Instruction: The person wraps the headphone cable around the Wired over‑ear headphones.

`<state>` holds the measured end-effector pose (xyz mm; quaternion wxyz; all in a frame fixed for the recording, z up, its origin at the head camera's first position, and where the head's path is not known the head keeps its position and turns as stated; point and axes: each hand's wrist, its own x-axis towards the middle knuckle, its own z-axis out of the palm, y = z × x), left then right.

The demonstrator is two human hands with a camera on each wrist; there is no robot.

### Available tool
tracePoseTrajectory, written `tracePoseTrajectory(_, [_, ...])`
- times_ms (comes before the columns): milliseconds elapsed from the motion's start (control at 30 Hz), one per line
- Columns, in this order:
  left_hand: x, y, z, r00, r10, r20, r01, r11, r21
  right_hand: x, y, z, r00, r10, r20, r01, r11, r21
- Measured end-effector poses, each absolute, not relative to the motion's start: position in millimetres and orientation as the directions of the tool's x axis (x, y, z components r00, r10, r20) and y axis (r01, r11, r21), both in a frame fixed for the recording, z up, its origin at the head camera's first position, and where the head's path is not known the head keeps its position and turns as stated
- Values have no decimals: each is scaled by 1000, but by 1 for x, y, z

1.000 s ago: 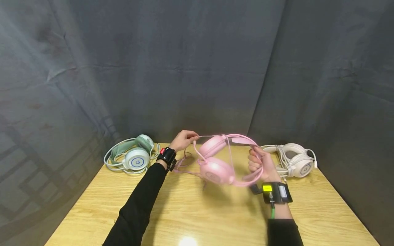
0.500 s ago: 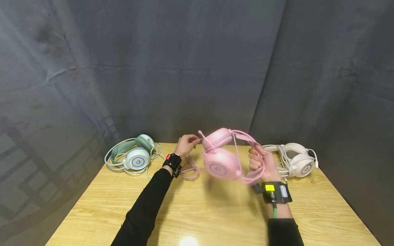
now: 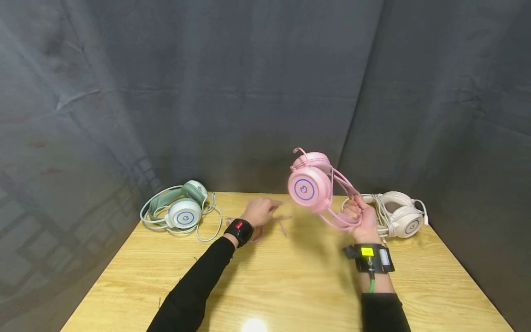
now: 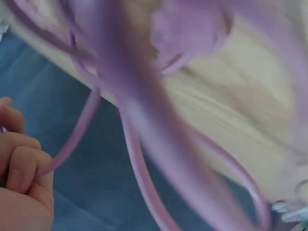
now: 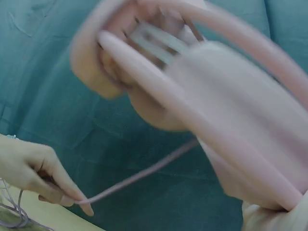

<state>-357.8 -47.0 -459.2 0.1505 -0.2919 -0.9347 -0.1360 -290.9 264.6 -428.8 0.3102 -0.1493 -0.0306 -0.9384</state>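
Right fingers [image 3: 352, 210] grip pink headset [image 3: 317, 186]; left fingers [image 5: 66, 185] pinch its cord [image 5: 139, 174], seemingly straightening it; loops [image 3: 259, 234] beside them need easing out.

Two tabletop headsets [image 3: 185, 216] flank the raised headset [image 3: 307, 189].

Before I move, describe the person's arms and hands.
The left hand and right hand are gloveless, behind them black sleeves. The left side wears a black wrist strap with a red tag; the right, a black wristband with a yellow label, whitish patch and green cable.
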Motion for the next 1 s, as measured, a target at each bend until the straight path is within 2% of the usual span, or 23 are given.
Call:
tracePoseTrajectory(100, [-349,-41,-464,-720,590,367,630,777,-13,-290,263,-429,-842,-501,201,515,-857,25])
tracePoseTrajectory(200, [-344,-34,-468,-681,648,341,651,749,-124,-290,259,-428,-888,-447,108,455,-888,69])
tracePoseTrajectory(333, [-341,-27,-471,-697,664,271,633,747,-203,-289,252,-427,-889,-455,44,457,-881,120])
tracePoseTrajectory(500, [-343,-24,-470,-753,626,204,597,780,-188,-285,244,-421,-886,-464,-18,458,-879,132])
tracePoseTrajectory(600, [-343,-24,-469,-749,630,203,599,776,-197,-286,243,-421,-890,-453,-44,444,-886,135])
tracePoseTrajectory(733, [-332,-21,-468,-676,702,225,647,711,-275,-291,244,-425,-927,-365,-89,354,-928,119])
tracePoseTrajectory(867, [-316,-14,-463,-595,769,235,704,640,-310,-294,241,-425,-966,-170,-196,172,-985,7])
tracePoseTrajectory(1000, [-308,-4,-462,-540,796,273,739,603,-301,-295,235,-426,-968,-49,-247,82,-989,-122])
